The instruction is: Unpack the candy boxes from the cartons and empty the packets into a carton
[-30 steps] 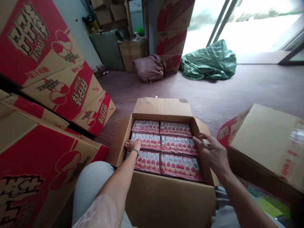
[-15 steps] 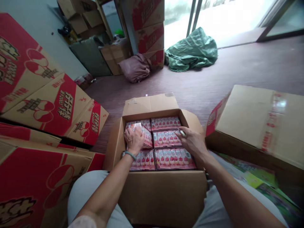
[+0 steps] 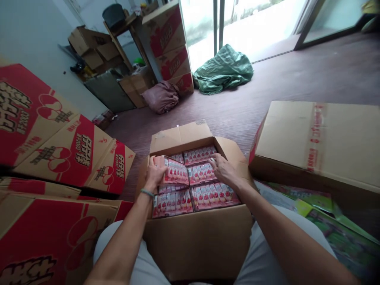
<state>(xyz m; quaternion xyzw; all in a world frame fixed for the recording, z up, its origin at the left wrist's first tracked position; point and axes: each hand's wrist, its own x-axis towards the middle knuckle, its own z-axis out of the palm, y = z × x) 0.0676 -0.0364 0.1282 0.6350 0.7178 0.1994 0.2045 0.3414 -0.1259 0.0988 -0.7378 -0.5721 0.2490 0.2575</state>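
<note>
An open cardboard carton stands between my knees, filled with clear-wrapped packs of small pink sachets printed with red fruit. My left hand is closed on the left end of one pack, which sits tilted above its neighbours in the left row. Over the right side of the carton is my right hand, its fingers bent together near the middle right pack. A small pale spot shows at those fingertips; what they hold, if anything, I cannot make out. Other packs lie flat in rows.
Red-and-tan cartons are stacked at my left. A taped carton stands at the right, with green printed packaging below it. Beyond are a green sack, a brown bundle and more stacked cartons by the glass door.
My left hand has shifted to the pack's left end, and the pack is lifted and turned more towards me. My right hand stays over the carton's right side. The camera view has swung.
</note>
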